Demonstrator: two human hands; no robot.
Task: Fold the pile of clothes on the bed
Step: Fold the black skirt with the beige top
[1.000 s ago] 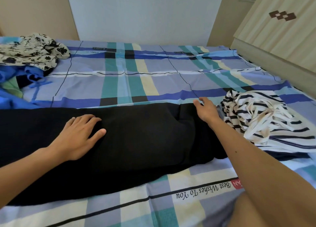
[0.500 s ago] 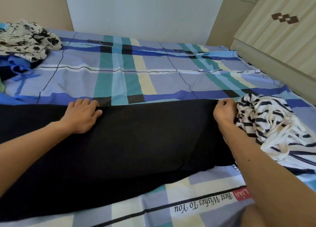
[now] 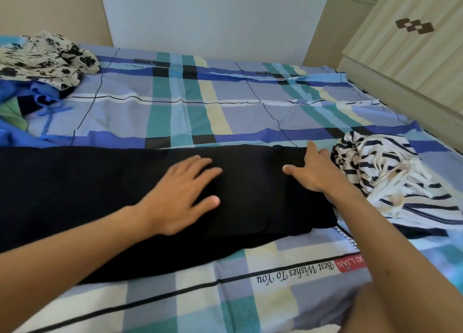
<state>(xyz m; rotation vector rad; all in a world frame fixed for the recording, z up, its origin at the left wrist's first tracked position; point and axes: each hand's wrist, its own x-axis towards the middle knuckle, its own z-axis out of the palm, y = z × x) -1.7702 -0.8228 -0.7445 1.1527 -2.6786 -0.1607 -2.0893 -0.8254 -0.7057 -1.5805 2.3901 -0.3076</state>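
Left hand (image 3: 180, 190), right hand (image 3: 313, 172) slid inward, flat on black garment (image 3: 75, 195).

black garment (image 3: 100, 195): soft cloth, matt, smooth
bed sheet (image 3: 225, 112): thin cloth, a few wrinkles, printed checks
striped garment (image 3: 390, 182): soft stretchy-looking cloth, crumpled
flowery garment (image 3: 45, 59): light cloth, crumpled
cabinet (image 3: 413, 44): wood look, ridged, a little shiny
wall (image 3: 213, 14): smooth, matt

The one head-worn camera looks forward and down from close above the bed (image 3: 225, 112), taking in both forearms and the far wall (image 3: 213, 19).
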